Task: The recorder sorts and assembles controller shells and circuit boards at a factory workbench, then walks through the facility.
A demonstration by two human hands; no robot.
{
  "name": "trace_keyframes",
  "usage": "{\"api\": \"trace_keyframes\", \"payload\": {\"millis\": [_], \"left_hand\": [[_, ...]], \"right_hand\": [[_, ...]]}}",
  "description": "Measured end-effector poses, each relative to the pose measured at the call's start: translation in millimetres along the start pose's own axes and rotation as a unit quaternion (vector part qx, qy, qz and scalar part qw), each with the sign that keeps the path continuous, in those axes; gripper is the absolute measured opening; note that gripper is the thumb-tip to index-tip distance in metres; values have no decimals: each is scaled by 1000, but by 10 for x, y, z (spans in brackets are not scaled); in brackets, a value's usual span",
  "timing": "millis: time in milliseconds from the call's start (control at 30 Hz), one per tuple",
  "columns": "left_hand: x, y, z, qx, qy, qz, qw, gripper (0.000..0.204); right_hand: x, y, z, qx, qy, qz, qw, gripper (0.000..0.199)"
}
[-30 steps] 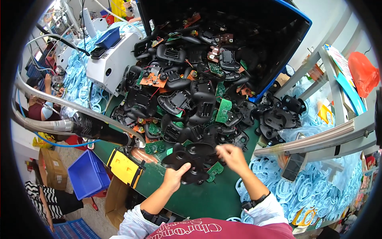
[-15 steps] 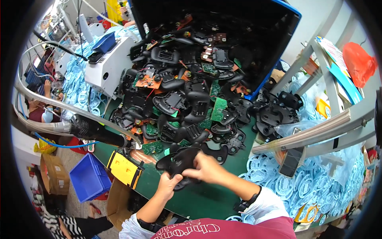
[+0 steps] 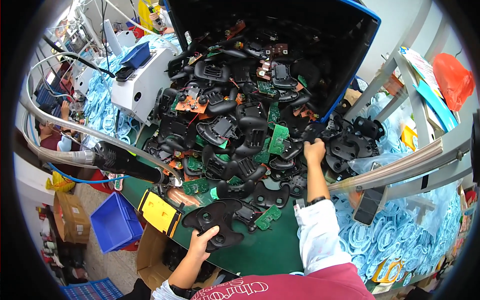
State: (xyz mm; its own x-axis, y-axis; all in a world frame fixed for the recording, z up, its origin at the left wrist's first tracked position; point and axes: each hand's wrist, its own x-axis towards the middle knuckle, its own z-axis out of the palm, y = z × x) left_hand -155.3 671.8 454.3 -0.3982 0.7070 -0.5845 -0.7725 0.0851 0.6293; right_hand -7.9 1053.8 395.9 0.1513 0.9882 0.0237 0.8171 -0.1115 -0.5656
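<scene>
My left hand (image 3: 202, 242) grips a black game-controller shell (image 3: 216, 220) by its near edge, over the front of the green table (image 3: 267, 250). Beside that shell lies a black controller part (image 3: 246, 212), with a green circuit board (image 3: 269, 218) next to it. Reaching far to the right, my right hand (image 3: 315, 151) has its fingers closed on another black controller shell (image 3: 313, 132), partly hidden by the fingers. It is next to the pile of loose black shells (image 3: 350, 145). In front of me, controller halves and boards form a heap (image 3: 240, 125).
A large black bin with a blue rim (image 3: 378, 22) lies tipped behind the heap. At left, a black hand tool (image 3: 127, 165) hangs on a hose near a yellow holder (image 3: 159, 212). Light-blue plastic rings (image 3: 380, 232) and a metal frame (image 3: 395, 167) stand at right.
My hands have come apart: the right moved far right to the shell pile, and the left kept a shell. A green board and black part now lie on the table near it.
</scene>
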Motion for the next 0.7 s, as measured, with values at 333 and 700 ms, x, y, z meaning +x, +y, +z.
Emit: {"api": "trace_keyframes", "payload": {"millis": [333,700], "left_hand": [[-91,-112,-164,-37,22,-23,999,33],[-317,-149,-424,-52,50,2,997,37]], "right_hand": [[428,-397,-203,427,-200,-59,880,29],[388,-221,151,18,35,201,979,77]]}}
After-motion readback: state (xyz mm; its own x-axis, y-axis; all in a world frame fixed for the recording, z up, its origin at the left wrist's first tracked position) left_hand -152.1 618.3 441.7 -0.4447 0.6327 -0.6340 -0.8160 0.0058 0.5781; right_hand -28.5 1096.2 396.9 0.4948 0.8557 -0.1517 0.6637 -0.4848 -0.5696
